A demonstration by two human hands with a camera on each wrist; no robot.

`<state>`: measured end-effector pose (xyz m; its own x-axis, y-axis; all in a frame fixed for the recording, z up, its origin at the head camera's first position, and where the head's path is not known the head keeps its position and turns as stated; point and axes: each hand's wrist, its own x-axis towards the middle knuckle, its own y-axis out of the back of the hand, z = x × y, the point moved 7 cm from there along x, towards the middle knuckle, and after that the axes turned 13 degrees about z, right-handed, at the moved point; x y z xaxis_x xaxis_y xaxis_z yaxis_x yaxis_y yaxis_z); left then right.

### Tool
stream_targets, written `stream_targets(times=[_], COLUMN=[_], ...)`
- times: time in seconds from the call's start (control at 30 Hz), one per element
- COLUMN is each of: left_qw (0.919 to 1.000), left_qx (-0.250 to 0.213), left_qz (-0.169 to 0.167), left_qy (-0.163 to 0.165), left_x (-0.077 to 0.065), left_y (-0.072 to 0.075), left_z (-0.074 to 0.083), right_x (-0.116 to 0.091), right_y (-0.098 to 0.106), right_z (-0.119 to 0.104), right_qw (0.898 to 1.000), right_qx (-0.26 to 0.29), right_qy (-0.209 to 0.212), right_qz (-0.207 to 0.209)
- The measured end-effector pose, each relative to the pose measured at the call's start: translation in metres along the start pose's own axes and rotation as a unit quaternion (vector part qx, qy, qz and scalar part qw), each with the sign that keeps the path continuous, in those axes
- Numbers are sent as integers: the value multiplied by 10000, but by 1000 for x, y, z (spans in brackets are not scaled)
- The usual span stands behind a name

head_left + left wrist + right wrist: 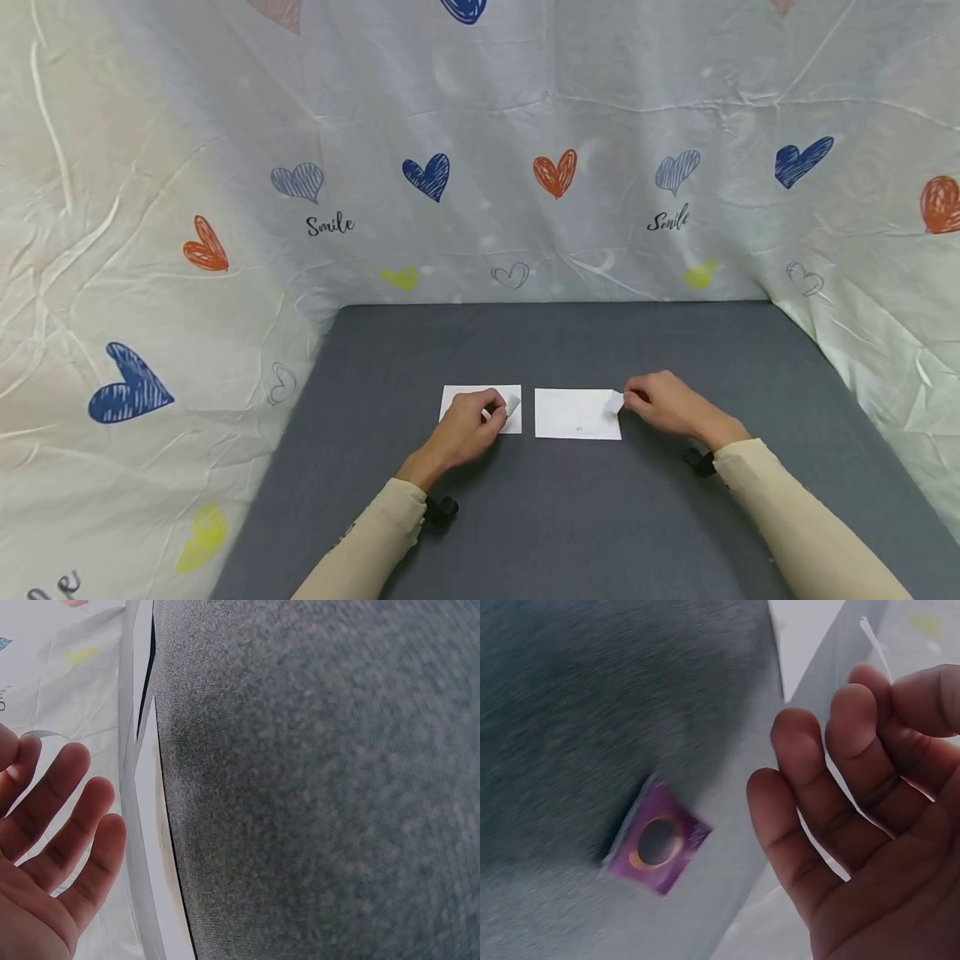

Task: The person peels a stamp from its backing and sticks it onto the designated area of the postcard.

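Observation:
Two white sheets of paper lie side by side on the grey table, a left sheet [456, 395] and a right sheet [570, 408] with a small faint mark near its lower edge. My left hand [467, 427] is over the left sheet and pinches a small raised flap of paper [513, 405] at its right side. At the right sheet's upper right corner, my right hand [667, 403] pinches another raised bit of paper [615, 402]. Whether these bits are joined to the sheets I cannot tell. In both wrist views, thumb and forefinger meet on a thin paper edge [875, 646], other fingers apart.
A purple packet [671, 840] with a dark round spot lies on the table in the right wrist view; the head view does not show it. A grey cloth [525, 517] covers the table. Behind and beside it hangs a white curtain [495, 83] printed with hearts.

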<state>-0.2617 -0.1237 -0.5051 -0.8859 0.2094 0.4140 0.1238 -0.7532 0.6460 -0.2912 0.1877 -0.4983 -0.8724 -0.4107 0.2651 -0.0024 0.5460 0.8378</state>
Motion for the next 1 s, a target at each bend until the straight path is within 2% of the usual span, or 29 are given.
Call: stream_targets(times=[0.17,0.27,0.3,0.4,0.5,0.6,0.83,1.0], left_qw=[10000,10000,9999,9999,9999,9999,9999,9999], left_qx=[-4,-72,-90,-121,-99,-107,-140,-159], left_qz=[-21,-9,-6,-7,-27,-31,7,0], left_qy=[-24,-48,-48,-23,10,11,-5,-39], left_x=[-1,-1,-2,-3,-3,-4,-4,-2], left_y=[0,1,1,1,0,0,1,1], left_z=[0,1,1,1,0,-1,-1,-1], right_x=[-10,-15,-16,-18,-20,-21,-18,-13], right_y=[-1,-11,-11,-11,-1,-1,6,9], right_z=[14,37,38,38,21,26,25,12], right_qw=[10000,9996,9997,9998,9988,9987,9985,9984], right_qx=[-45,29,-15,-193,-401,-387,-526,-555], right_qy=[14,231,206,81,-222,-269,-52,108], right_qz=[-21,166,155,74,-181,-180,140,49])
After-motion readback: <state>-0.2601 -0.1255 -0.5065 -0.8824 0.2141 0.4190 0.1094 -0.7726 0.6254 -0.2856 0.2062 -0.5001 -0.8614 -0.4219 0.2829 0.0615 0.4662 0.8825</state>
